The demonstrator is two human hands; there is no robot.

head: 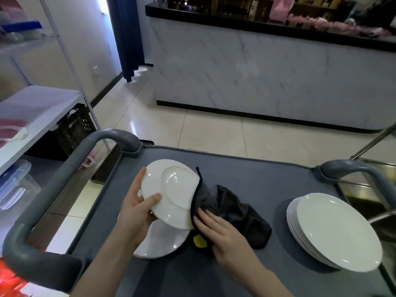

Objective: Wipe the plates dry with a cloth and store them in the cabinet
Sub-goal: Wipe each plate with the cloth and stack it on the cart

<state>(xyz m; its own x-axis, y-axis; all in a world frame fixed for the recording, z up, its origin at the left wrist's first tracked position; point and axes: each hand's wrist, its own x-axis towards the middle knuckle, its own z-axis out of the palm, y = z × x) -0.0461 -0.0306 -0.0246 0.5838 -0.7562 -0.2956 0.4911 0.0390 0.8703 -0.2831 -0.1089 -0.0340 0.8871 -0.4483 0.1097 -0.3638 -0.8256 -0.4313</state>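
Round white ceramic plate [173, 194] is gripped, tilted, by left hand [137, 211]; dark grey cloth [231, 209] is clutched against its rim by right hand [220, 232].

No text, label, brand, number or sign can be read anywhere in the view. The yellow patch [199, 240] on the dark cloth [231, 209] is only a blur of colour, with no lettering that can be made out. The white plate [171, 189] shows a plain face without print, and so does the top of the stack of plates [334, 232]. The things along the far counter [257, 28] are too blurred for any writing on them to be legible.
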